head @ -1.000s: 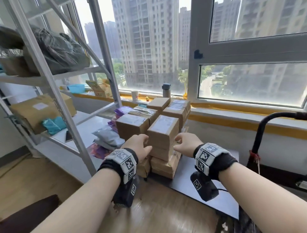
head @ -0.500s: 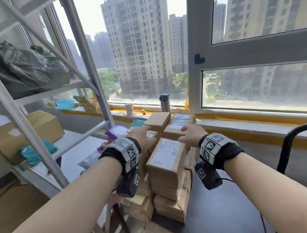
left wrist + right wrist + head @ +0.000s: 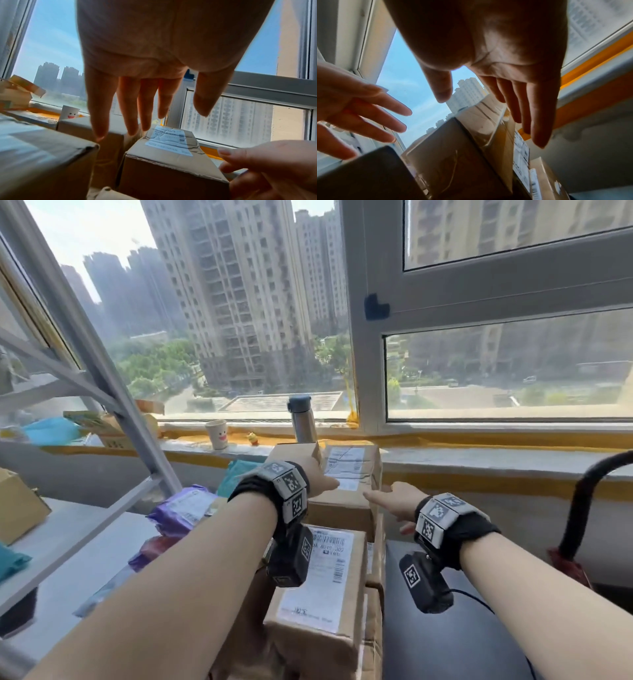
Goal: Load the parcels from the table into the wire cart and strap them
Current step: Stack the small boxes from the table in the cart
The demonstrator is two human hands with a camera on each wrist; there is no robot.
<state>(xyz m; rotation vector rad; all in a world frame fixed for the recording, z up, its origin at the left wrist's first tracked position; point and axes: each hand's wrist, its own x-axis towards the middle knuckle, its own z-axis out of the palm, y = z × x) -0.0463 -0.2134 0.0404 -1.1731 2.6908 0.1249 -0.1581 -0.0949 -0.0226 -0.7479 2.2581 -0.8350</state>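
Several brown cardboard parcels stand stacked in front of me. The far one, a labelled parcel [image 3: 346,474] [image 3: 171,148], lies by the windowsill. A nearer labelled parcel [image 3: 318,583] sits below my left wrist. My left hand [image 3: 320,479] [image 3: 154,113] reaches over the far parcel's left edge with straight, spread fingers and holds nothing. My right hand [image 3: 394,501] [image 3: 488,108] is held flat at the parcel's right side, fingers straight, also holding nothing. Whether either hand touches the cardboard I cannot tell. A dark cart platform [image 3: 445,645] lies to the right, with a black handle [image 3: 589,491].
A grey metal rack [image 3: 102,371] stands to the left, with purple mailer bags [image 3: 181,508] beside the stack. A steel flask [image 3: 303,419] and a paper cup [image 3: 217,433] sit on the windowsill behind the parcels. A red strap [image 3: 565,563] hangs at the handle's base.
Both hands left the sides of the near parcel and moved up and forward to the far labelled parcel, fingers now straightened. My head moved closer to the stack.
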